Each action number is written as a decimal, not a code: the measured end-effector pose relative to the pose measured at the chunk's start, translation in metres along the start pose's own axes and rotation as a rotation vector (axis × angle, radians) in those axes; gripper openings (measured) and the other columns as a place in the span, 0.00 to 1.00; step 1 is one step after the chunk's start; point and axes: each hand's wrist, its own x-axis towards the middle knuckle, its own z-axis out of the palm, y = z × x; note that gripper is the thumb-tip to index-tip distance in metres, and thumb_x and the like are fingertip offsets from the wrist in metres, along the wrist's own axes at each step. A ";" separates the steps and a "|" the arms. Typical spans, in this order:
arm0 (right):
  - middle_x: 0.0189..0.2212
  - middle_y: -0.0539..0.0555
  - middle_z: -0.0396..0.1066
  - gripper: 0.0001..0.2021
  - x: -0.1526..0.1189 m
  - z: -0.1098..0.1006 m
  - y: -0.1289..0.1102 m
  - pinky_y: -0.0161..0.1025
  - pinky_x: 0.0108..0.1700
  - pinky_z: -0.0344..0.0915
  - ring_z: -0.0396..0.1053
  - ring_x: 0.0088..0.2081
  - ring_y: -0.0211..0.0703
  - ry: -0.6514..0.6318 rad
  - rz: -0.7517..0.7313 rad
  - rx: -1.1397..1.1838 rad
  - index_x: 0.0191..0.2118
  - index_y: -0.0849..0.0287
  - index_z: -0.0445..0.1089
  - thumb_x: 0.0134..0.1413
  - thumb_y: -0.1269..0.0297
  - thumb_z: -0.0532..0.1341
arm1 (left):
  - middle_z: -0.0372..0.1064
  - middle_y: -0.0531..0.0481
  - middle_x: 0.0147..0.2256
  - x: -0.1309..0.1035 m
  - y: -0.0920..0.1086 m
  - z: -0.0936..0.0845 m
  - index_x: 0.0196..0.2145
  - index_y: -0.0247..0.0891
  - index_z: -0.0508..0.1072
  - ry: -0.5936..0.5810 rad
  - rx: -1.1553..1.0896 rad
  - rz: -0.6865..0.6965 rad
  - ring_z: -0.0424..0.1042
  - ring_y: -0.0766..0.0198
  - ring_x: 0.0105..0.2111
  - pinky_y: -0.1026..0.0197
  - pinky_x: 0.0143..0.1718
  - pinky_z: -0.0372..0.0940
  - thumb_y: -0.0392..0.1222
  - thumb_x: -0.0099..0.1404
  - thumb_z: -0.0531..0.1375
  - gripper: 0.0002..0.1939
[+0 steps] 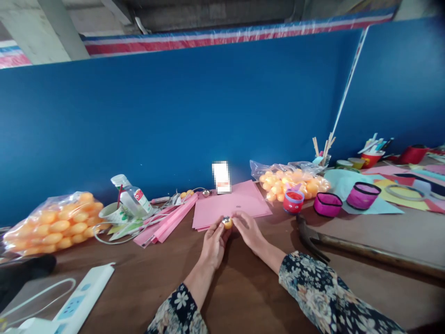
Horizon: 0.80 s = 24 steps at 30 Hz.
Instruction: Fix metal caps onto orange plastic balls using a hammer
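Between my hands, just in front of the pink paper sheets [229, 204], is a small ball [227, 222], orange-yellow below with a shiny silver top. My left hand [214, 243] pinches it from the left, fingers wrapped against its side. On the other side, my right hand [251, 232] has its fingers extended and slightly spread, the fingertips close to the silver top; whether they touch it is hard to tell. A small dark mark shows on the top pink sheet behind the ball.
A hammer [368, 250] lies at the right, near two magenta bands [327, 204] and a red cup [293, 201]. Bags of orange balls [59, 226] stand left and back right. A bottle [134, 199], pink strips [174, 220] and a power strip [78, 297] are at the left.
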 end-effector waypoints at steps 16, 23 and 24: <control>0.44 0.57 0.65 0.15 -0.010 0.005 -0.009 0.43 0.50 0.62 0.63 0.46 0.43 -0.092 -0.414 -0.407 0.47 0.58 0.61 0.54 0.75 0.49 | 0.72 0.45 0.39 -0.005 0.003 0.005 0.41 0.35 0.71 0.027 0.031 -0.006 0.71 0.61 0.40 0.57 0.47 0.61 0.40 0.52 0.63 0.17; 0.49 0.58 0.62 0.22 -0.015 0.009 -0.007 0.45 0.53 0.61 0.61 0.51 0.45 -0.121 -0.309 -0.358 0.52 0.57 0.57 0.51 0.76 0.53 | 0.71 0.44 0.43 -0.005 0.005 0.005 0.43 0.37 0.70 0.077 0.040 -0.048 0.70 0.58 0.42 0.58 0.46 0.62 0.40 0.51 0.64 0.20; 0.49 0.58 0.62 0.21 -0.014 0.009 -0.006 0.45 0.53 0.61 0.61 0.51 0.45 -0.118 -0.292 -0.357 0.52 0.57 0.57 0.51 0.76 0.53 | 0.71 0.44 0.44 -0.005 0.005 0.005 0.43 0.37 0.70 0.082 0.039 -0.056 0.70 0.58 0.43 0.58 0.46 0.62 0.40 0.52 0.63 0.19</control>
